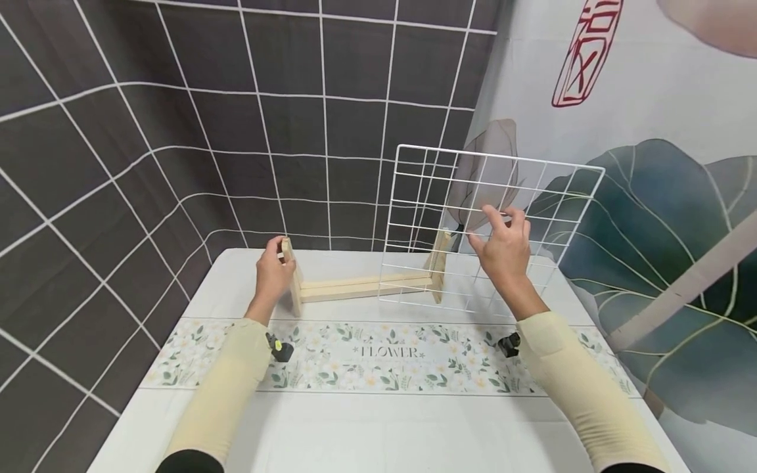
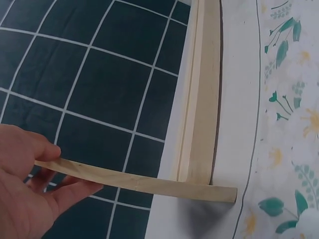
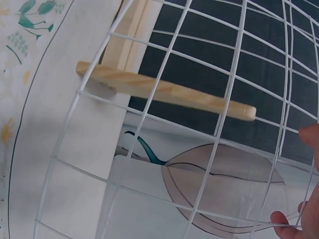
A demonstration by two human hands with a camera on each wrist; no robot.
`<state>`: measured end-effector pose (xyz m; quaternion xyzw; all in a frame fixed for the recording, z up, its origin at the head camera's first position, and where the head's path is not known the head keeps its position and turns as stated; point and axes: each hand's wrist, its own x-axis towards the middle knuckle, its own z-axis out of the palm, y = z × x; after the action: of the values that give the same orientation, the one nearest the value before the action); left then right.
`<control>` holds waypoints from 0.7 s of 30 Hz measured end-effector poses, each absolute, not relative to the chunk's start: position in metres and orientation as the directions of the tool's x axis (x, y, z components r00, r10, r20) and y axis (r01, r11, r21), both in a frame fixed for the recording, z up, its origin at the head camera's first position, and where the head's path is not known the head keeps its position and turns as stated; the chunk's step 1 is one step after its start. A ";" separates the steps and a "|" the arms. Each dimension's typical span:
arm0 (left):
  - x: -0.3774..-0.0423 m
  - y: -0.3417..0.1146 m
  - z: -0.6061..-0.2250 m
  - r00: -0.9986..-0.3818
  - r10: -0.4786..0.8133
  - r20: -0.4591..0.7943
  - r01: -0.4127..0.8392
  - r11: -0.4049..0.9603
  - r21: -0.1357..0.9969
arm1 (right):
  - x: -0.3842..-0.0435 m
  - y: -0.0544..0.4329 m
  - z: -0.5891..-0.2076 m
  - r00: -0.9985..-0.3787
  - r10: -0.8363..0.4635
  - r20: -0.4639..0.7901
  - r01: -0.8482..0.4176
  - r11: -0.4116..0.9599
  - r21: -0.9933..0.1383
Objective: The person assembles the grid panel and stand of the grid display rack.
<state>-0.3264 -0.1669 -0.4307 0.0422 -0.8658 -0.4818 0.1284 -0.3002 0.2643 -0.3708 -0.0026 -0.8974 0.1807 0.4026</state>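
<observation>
A pale wooden stand point(image 1: 367, 288) stands toward the back of the table, with an upright board at each end and a long bar between them. My left hand point(image 1: 274, 272) pinches the top of its left end board point(image 2: 124, 179), thumb on one face and fingers on the other. A white wire grid panel point(image 1: 503, 157) is held tilted up by my right hand point(image 1: 505, 253), whose fingers curl around its wires. In the right wrist view, the grid overlaps the stand's right end board point(image 3: 169, 92), and only part of the hand shows at the right edge.
The white table point(image 1: 378, 427) carries a printed floral strip point(image 1: 331, 368) with lettering across its middle. Behind it hangs a dark cloth with white grid lines point(image 1: 284, 118). On the right is a white backdrop with painted leaves point(image 1: 656, 197).
</observation>
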 end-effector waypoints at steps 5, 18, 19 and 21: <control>-0.332 -0.156 -0.430 -0.970 -0.159 0.185 0.077 0.521 0.850 | -0.301 0.262 -0.372 -0.666 0.142 0.732 -0.151 0.936 -0.319; -0.344 -0.123 -0.432 -0.974 -0.074 0.214 0.141 0.539 0.830 | -0.297 0.263 -0.374 -0.673 0.150 0.724 -0.145 0.933 -0.328; -0.345 -0.121 -0.432 -0.973 -0.071 0.220 0.149 0.539 0.829 | -0.297 0.263 -0.374 -0.675 0.151 0.723 -0.143 0.934 -0.328; -0.347 -0.117 -0.433 -0.972 -0.068 0.225 0.152 0.546 0.824 | -0.297 0.263 -0.373 -0.679 0.152 0.719 -0.141 0.933 -0.330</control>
<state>-0.3472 -0.1170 -0.4327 -0.0242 -0.8714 -0.4760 0.1158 -0.2970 0.2633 -0.3729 -0.0029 -0.8977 0.1827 0.4009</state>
